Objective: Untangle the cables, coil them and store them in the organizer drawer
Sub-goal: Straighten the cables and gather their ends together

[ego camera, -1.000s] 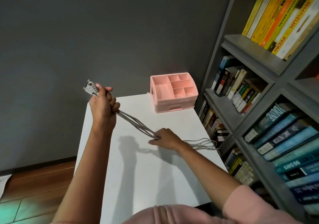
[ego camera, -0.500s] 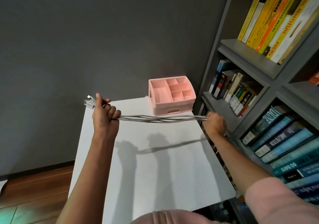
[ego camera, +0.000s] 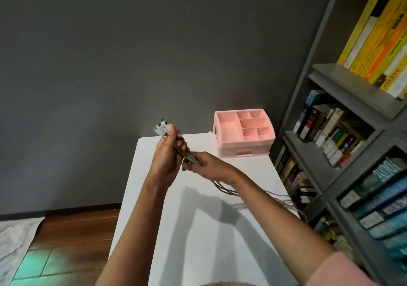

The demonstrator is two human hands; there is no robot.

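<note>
Over white table (ego camera: pixel 198 241), left hand (ego camera: pixel 167 160) and right hand (ego camera: pixel 209 166) clench thin grey cables (ego camera: pixel 224 189), plugs (ego camera: pixel 161 129) bunched.

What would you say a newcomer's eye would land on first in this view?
Most striking are the two hands raised over the white table: the left hand grips a bundle of grey cables with their plugs poking out above it, and the right hand grips the same bundle just beside it. Next comes the pink organizer at the table's far right corner, its drawer closed.
</note>
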